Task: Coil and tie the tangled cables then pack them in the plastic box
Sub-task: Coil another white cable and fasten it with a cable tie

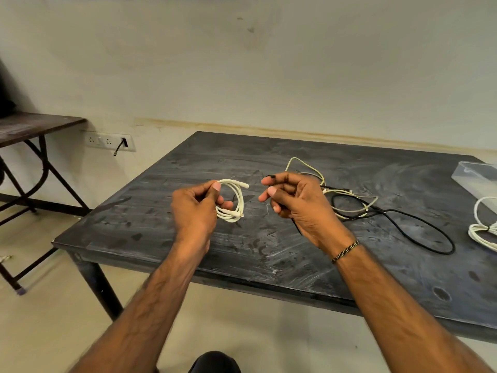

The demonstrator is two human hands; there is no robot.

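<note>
Over table, left hand [197,208]: grips white coil [233,201], untied.
Right hand [293,200]: pinches black tie [271,176] (probably).
Left: tangled cables [349,203], plastic box [476,179].

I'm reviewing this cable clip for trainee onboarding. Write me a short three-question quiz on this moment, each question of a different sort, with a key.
1. True or false: the left hand holds a coiled white cable.
2. Where does the plastic box sit? A) on the floor B) at the table's far right C) on the side table
3. Fill in: the loose black cable lies on the table to the ___ of the right hand.

Key: 1 true. 2 B. 3 right.
</note>
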